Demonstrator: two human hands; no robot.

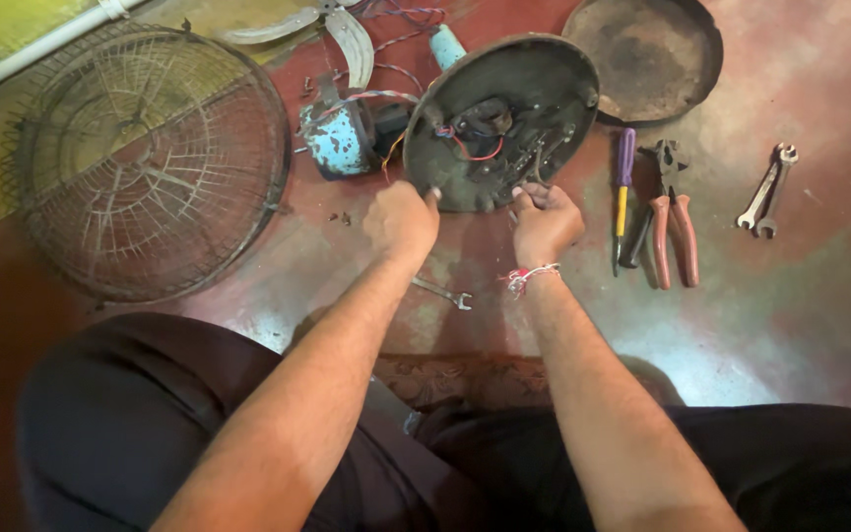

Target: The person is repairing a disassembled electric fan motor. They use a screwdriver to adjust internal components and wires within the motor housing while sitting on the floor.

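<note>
A round, dark, rusty fan base (534, 84) stands tilted on its edge on the floor, its underside with red and other wires facing me. My left hand (401, 219) grips its lower left rim. My right hand (544, 219) is closed on the lower rim at the right, fingertips at a small part inside the base. A blue fan motor (339, 138) lies just left of the base, joined to it by wires.
A rusty wire fan guard (150, 163) lies at the left. A round metal cover (647, 54) sits at the top right. A purple-yellow screwdriver (622, 182), orange-handled pliers (675, 222) and two spanners (766, 192) lie at the right. A small spanner (442, 292) lies between my forearms.
</note>
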